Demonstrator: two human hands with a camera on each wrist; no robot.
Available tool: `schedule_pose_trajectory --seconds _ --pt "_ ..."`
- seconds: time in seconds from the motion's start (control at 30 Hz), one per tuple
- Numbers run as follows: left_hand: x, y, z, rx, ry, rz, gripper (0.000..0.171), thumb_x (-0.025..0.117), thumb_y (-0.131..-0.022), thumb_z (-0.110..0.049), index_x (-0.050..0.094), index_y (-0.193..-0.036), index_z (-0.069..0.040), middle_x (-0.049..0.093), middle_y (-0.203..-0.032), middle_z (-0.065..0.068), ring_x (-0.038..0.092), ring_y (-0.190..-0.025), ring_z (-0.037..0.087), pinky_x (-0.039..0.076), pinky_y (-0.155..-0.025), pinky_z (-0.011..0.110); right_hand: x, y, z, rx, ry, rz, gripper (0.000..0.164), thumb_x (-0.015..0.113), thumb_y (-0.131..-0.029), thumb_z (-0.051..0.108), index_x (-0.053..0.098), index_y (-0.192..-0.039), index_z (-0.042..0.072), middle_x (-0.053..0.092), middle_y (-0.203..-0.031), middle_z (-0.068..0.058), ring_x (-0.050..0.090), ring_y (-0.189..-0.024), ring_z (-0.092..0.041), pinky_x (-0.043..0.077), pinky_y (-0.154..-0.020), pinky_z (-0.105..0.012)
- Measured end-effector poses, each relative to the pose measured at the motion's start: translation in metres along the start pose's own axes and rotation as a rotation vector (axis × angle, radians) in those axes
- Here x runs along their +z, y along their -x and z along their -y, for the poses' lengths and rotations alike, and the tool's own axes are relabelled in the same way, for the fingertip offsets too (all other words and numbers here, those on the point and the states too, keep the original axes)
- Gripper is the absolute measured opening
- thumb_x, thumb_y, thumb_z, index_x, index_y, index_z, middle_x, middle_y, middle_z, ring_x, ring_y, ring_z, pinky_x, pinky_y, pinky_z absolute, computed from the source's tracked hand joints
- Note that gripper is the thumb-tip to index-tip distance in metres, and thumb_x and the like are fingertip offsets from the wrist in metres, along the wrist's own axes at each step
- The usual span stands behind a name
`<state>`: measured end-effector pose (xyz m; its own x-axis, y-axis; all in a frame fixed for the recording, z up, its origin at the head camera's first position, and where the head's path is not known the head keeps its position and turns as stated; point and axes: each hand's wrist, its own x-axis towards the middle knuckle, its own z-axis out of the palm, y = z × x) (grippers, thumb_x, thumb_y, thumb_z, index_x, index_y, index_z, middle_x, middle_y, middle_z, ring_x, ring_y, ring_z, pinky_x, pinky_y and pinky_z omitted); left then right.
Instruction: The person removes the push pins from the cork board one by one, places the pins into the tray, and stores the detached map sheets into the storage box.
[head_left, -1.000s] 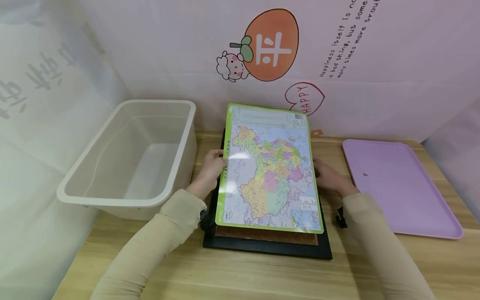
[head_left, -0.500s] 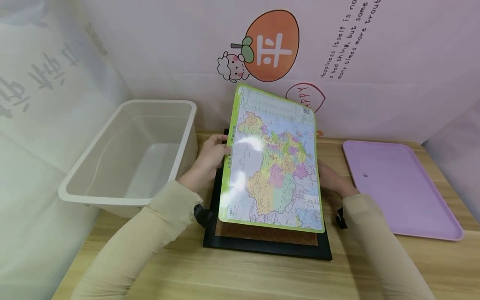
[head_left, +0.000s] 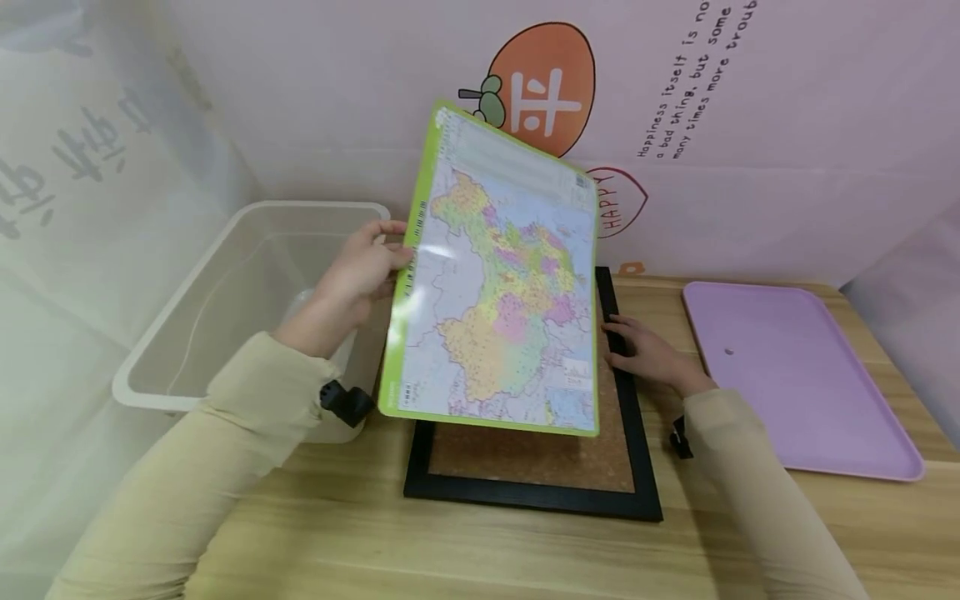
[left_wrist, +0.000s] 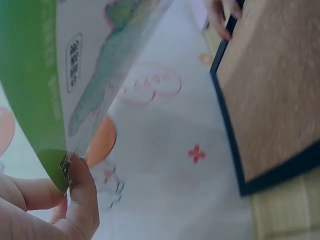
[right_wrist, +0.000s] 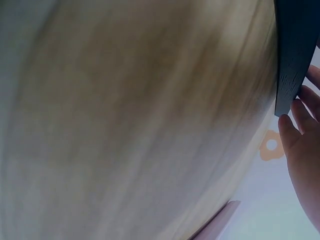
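Note:
In the head view my left hand (head_left: 363,271) pinches the left green border of a map sheet (head_left: 487,283) between thumb and fingers. The glossy sheet is tilted, its far end raised in front of the wall; the left wrist view shows the pinched edge of the map sheet (left_wrist: 30,65) up close. Below it lies a black-framed cork board (head_left: 525,458), flat on the table, its far left part hidden by the sheet. My right hand (head_left: 648,354) rests at the board's right rail, fingers loosely extended over it. The right wrist view shows fingertips (right_wrist: 285,125) along the black frame (right_wrist: 295,55).
A deep whitish plastic bin (head_left: 225,275) stands on the left, partly behind my left forearm. To the right lies a flat purple tray (head_left: 802,383) on the wooden table (head_left: 360,533). A printed cloth wall (head_left: 337,100) closes off the back.
The map sheet has been lifted off the cork board and moved left and up by my left hand. My right hand, earlier partly behind the sheet's edge, now shows on the board's rail.

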<state>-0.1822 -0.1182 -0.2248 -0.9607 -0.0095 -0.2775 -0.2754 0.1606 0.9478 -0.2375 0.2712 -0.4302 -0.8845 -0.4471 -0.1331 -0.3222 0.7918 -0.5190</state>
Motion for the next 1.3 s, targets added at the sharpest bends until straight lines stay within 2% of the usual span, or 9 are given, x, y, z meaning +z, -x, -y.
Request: schedule_pose_trajectory --seconds 0.17,0.33,0.4,0.57,0.8,0.87,1.1,1.3 --pt "-0.034 0.007 -0.009 0.019 -0.033 -0.053 0.046 0.045 -0.1 -0.013 0.033 -0.144 -0.012 0.055 -0.109 -0.002 0.058 -0.085 0.006 0.051 -0.072 0.019 0.001 -0.001 0.001 -0.016 0.015 0.002 0.06 0.056 -0.094 0.022 0.035 -0.144 -0.003 0.02 -0.153 -0.03 0.023 -0.138 -0.051 0.027 -0.109 -0.065" --pt "-0.065 0.007 -0.011 0.028 -0.045 -0.099 0.044 0.048 -0.099 -0.017 0.034 -0.142 -0.016 0.056 -0.108 -0.006 0.06 -0.086 0.005 0.052 -0.071 0.018 0.003 -0.002 0.001 -0.013 0.017 -0.001 0.059 0.056 -0.094 0.021 0.036 -0.144 -0.003 0.021 -0.154 -0.029 0.024 -0.138 -0.05 0.027 -0.109 -0.064" --pt "-0.076 0.007 -0.01 0.033 -0.086 -0.119 0.044 0.048 -0.099 -0.019 0.035 -0.141 -0.018 0.056 -0.107 -0.009 0.06 -0.086 0.003 0.052 -0.071 0.017 0.003 -0.002 0.001 -0.014 0.018 -0.004 0.059 0.056 -0.094 0.022 0.036 -0.144 -0.002 0.021 -0.154 -0.029 0.024 -0.138 -0.05 0.027 -0.109 -0.064" --pt "-0.103 0.009 -0.006 0.055 -0.149 -0.118 0.038 0.048 -0.099 -0.021 0.036 -0.135 -0.022 0.056 -0.103 -0.015 0.061 -0.083 0.0 0.052 -0.07 0.015 0.003 -0.001 0.002 -0.017 0.016 -0.011 0.059 0.056 -0.094 0.023 0.036 -0.144 -0.002 0.021 -0.154 -0.028 0.024 -0.138 -0.05 0.027 -0.109 -0.063" --pt "-0.135 0.01 0.0 0.044 -0.067 -0.141 0.022 0.051 -0.098 -0.019 0.044 -0.118 -0.026 0.058 -0.094 -0.016 0.062 -0.076 -0.001 0.053 -0.065 0.015 0.001 -0.001 0.003 -0.015 0.014 -0.016 0.059 0.056 -0.094 0.022 0.036 -0.144 -0.003 0.021 -0.154 -0.029 0.024 -0.138 -0.05 0.027 -0.11 -0.063" --pt "-0.143 0.01 0.002 0.035 -0.071 -0.147 0.021 0.051 -0.098 -0.02 0.044 -0.116 -0.028 0.057 -0.093 -0.017 0.062 -0.075 -0.002 0.053 -0.065 0.014 0.001 -0.001 0.002 -0.014 0.017 -0.019 0.059 0.056 -0.094 0.021 0.036 -0.144 -0.003 0.021 -0.154 -0.029 0.024 -0.139 -0.05 0.026 -0.11 -0.063" --pt "-0.177 0.007 0.012 0.018 0.022 -0.085 0.02 0.053 -0.096 -0.016 0.043 -0.11 -0.027 0.06 -0.084 -0.018 0.062 -0.074 -0.002 0.051 -0.063 0.016 0.002 -0.001 0.002 -0.017 0.005 -0.018 0.059 0.056 -0.094 0.02 0.035 -0.144 -0.005 0.021 -0.153 -0.03 0.023 -0.139 -0.05 0.025 -0.11 -0.063" --pt "-0.194 0.006 0.018 -0.021 0.019 -0.077 0.023 0.054 -0.095 -0.018 0.043 -0.111 -0.031 0.064 -0.08 -0.02 0.062 -0.074 -0.002 0.051 -0.064 0.016 0.002 -0.002 0.002 -0.021 0.017 -0.022 0.059 0.056 -0.093 0.018 0.035 -0.143 -0.005 0.022 -0.153 -0.03 0.023 -0.139 -0.05 0.025 -0.111 -0.063"
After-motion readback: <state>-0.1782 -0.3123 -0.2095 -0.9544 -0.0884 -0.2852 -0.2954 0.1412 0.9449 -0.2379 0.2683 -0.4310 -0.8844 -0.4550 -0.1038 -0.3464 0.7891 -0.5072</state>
